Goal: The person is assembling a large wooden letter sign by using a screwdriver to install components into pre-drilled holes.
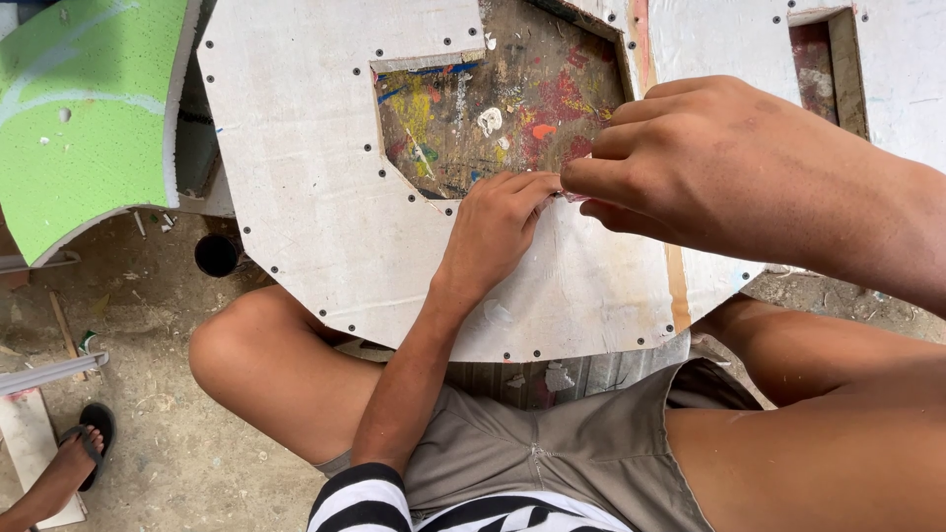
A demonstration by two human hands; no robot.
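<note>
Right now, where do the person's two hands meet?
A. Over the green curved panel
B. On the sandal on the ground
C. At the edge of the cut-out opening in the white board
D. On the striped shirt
C: the left hand and right hand pinch together at the rim of the paint-stained opening in the white board.

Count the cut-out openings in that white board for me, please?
2: a large opening showing paint-splattered wood, just beyond both hands, and a narrow one at the top right. The arms may hide others.
</note>
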